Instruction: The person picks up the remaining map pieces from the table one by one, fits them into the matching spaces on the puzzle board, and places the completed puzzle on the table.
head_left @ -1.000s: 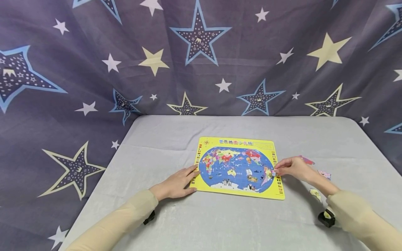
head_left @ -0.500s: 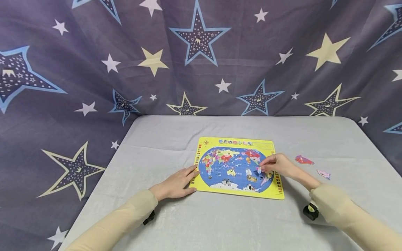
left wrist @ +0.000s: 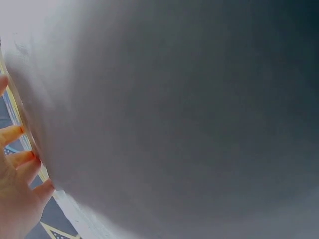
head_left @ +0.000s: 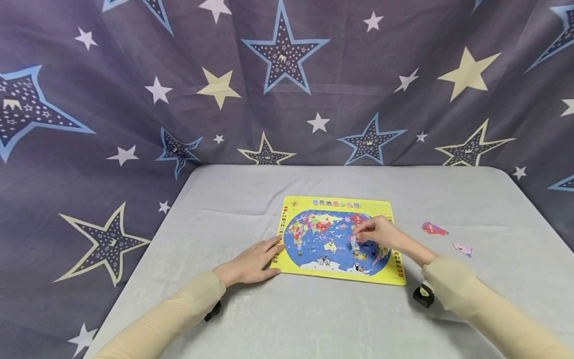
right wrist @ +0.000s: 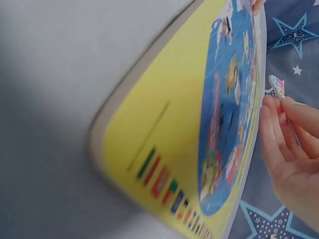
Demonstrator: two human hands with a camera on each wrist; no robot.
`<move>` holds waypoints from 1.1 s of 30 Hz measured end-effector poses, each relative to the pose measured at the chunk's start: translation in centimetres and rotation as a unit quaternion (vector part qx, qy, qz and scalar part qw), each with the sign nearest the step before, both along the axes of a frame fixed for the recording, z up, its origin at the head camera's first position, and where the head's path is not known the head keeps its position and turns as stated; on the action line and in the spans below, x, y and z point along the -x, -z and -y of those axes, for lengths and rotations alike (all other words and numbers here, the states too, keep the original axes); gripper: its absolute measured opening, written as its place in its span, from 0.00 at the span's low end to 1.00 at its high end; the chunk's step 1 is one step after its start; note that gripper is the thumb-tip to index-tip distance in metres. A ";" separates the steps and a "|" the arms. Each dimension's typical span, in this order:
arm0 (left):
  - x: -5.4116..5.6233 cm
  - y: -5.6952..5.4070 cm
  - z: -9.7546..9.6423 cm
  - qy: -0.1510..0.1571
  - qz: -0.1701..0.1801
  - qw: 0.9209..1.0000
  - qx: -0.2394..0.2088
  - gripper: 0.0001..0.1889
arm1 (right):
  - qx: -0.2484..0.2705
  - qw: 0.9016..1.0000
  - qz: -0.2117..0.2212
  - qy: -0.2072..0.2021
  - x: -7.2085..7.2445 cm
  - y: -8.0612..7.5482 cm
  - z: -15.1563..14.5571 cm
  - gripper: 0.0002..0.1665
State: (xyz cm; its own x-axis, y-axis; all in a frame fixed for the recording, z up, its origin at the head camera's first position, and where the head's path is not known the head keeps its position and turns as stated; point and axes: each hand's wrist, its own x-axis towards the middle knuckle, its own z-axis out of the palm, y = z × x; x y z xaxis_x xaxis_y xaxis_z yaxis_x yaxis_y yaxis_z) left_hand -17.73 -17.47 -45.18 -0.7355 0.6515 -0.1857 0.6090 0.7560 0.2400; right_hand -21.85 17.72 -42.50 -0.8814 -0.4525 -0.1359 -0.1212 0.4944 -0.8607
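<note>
A yellow-bordered world map puzzle board (head_left: pixel 396 278) lies flat on the table, its blue oval filled with coloured continents and animals. My left hand (head_left: pixel 251 262) rests at its left edge, fingers extended; in the left wrist view those fingertips (left wrist: pixel 30 155) touch the board's side. Over the right half of the map, my right hand (head_left: pixel 381 233) pinches a small puzzle piece (right wrist: pixel 277 85) between thumb and fingers. The right wrist view shows this piece nearly edge-on, above the board's surface. My right hand covers part of the map's upper right.
Two loose puzzle pieces lie on the table right of the board, one red (head_left: pixel 434 229) and one pink (head_left: pixel 462 248). A grey cloth covers the table (head_left: pixel 233 199). Behind it hangs a dark curtain (head_left: pixel 341 134) printed with stars.
My right hand has moved left with the puzzle piece, from the board's right edge to over the map. The two loose pieces have come fully into sight. The left hand stays put.
</note>
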 end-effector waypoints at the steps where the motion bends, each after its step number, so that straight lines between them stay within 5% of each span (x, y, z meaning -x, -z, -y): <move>1: 0.0 0.0 0.0 0.000 0.001 1.000 0.001 0.32 | 0.006 1.000 0.001 -0.003 0.1 0.0 0.2 0.09; 33: -0.2 -0.1 -0.1 0.002 -0.004 1.000 0.004 0.32 | 0.047 0.996 0.008 -0.075 0.8 0.5 7.6 0.09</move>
